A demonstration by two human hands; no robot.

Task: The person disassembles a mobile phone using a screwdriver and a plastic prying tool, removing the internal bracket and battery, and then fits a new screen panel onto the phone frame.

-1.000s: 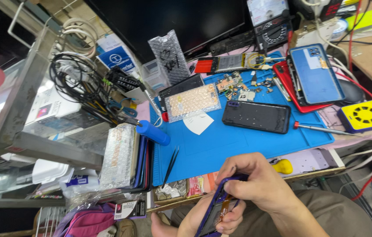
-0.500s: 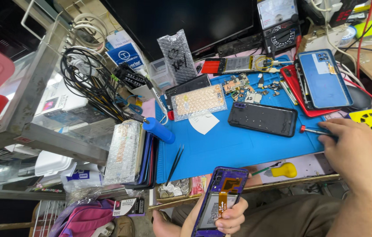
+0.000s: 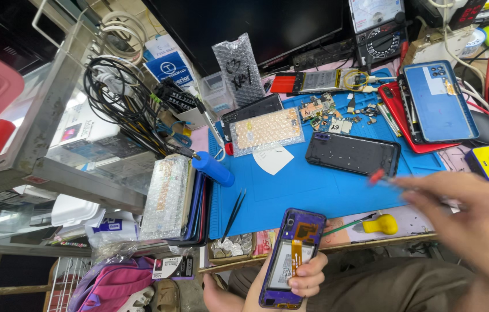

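Observation:
My left hand [image 3: 305,278] holds an opened purple phone [image 3: 292,254] low in front of the bench, its back off so the battery and an orange flex cable show. My right hand [image 3: 464,214] is blurred at the right, over the edge of the blue work mat [image 3: 308,190]. It grips a thin screwdriver with a red handle [image 3: 378,177]. A black phone frame [image 3: 353,153] lies on the mat just beyond the screwdriver tip.
Black tweezers [image 3: 233,215] lie at the mat's left edge, a blue cylinder [image 3: 214,169] beside them. A yellow-handled tool [image 3: 371,222] rests near the front edge. A blue phone back on a red case [image 3: 438,101], small parts [image 3: 331,112], tangled cables [image 3: 117,98] and a metal shelf frame crowd the surroundings.
My right hand has lifted the red-handled screwdriver off the mat and moved it left and toward me. The purple phone in my left hand has stayed in place.

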